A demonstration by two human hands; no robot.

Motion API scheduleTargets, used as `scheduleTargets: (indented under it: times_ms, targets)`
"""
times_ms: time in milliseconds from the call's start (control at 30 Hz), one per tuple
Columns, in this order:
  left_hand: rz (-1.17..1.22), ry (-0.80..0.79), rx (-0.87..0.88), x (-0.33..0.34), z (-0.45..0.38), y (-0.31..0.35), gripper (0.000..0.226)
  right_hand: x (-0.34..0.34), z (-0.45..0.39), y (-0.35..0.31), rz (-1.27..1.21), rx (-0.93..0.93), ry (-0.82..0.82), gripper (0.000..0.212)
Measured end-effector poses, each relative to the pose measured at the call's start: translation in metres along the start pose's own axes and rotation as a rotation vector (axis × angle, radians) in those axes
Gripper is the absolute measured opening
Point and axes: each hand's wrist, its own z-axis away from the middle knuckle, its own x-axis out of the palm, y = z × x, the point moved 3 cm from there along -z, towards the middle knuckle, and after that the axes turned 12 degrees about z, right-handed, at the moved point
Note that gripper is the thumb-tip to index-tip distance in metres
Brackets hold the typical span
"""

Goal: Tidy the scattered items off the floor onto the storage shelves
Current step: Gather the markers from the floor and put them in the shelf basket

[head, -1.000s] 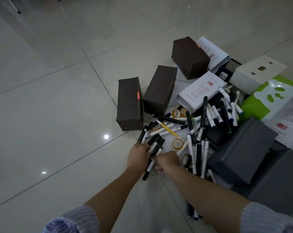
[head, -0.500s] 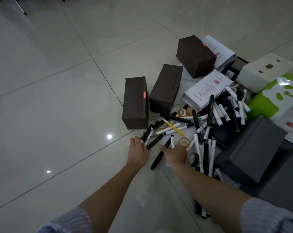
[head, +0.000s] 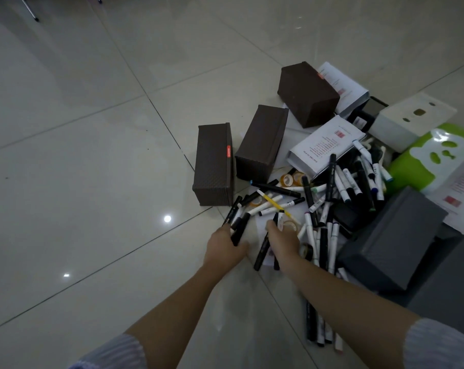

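- The step in hand looks like gathering the scattered black and white marker pens (head: 318,198), which lie heaped on the pale tiled floor (head: 92,169) at centre right.
- Left hand (head: 223,246), at lower centre, has its fingers curled round a few black markers (head: 237,225).
- Right hand (head: 282,239), just beside it, grasps other pens, its fingers closed.
- Next, probably bundling them for the shelves, which are out of view.

A glossy pale tiled floor (head: 92,155) fills most of the frame, crossed by dark grout lines. Ceiling lights show as small bright reflections (head: 167,218) on the tiles at centre left. Thin metal legs (head: 30,9) of some furniture stand at the upper left edge.
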Motion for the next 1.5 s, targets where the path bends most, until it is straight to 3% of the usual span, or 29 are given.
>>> scheduleTargets:
  times_ms: [133, 233, 400, 667, 800, 1033, 1133, 1233, 1300, 1400, 1500]
  targets:
    - [0.293, 0.152, -0.14, -0.024, 0.0, -0.01, 0.012, 0.004, 0.005, -0.01, -0.194, 0.047, -0.145, 0.017]
    - [0.352, 0.235, -0.188, -0.037, -0.006, -0.013, 0.023, 0.012, 0.004, -0.009, -0.203, 0.042, -0.123, 0.007]
    - [0.191, 0.242, -0.109, -0.032, -0.021, -0.004, 0.019, 0.016, 0.0, -0.009, -0.236, 0.142, -0.129, 0.032]
    - [0.14, 0.154, -0.096, -0.023, -0.034, -0.008, 0.019, 0.031, 0.002, -0.01, -0.145, 0.09, -0.068, 0.006]
    - [0.092, 0.092, -0.097, -0.03, -0.022, -0.016, 0.031, 0.04, -0.002, -0.019, -0.04, 0.008, 0.002, 0.007]
    - [-0.223, -0.002, -0.212, -0.045, 0.001, -0.036, 0.046, 0.066, -0.004, -0.044, 0.142, -0.067, 0.117, 0.052]
    - [-0.34, -0.031, -0.239, -0.048, 0.005, -0.042, 0.05, 0.07, -0.002, -0.046, 0.176, -0.081, 0.107, 0.046]
    - [-0.338, 0.019, -0.262, -0.053, 0.009, -0.042, 0.037, 0.068, 0.0, -0.042, 0.242, -0.121, 0.109, 0.031]
    - [-0.312, 0.056, -0.262, -0.055, 0.012, -0.043, 0.025, 0.062, 0.003, -0.038, 0.313, -0.177, 0.078, 0.034]
    - [-0.12, 0.088, -0.235, -0.051, 0.015, -0.042, 0.017, 0.052, 0.009, -0.032, 0.414, -0.221, -0.097, 0.053]
    - [0.117, 0.106, -0.177, -0.043, 0.016, -0.032, 0.01, 0.036, 0.016, -0.027, 0.48, -0.164, -0.273, 0.019]
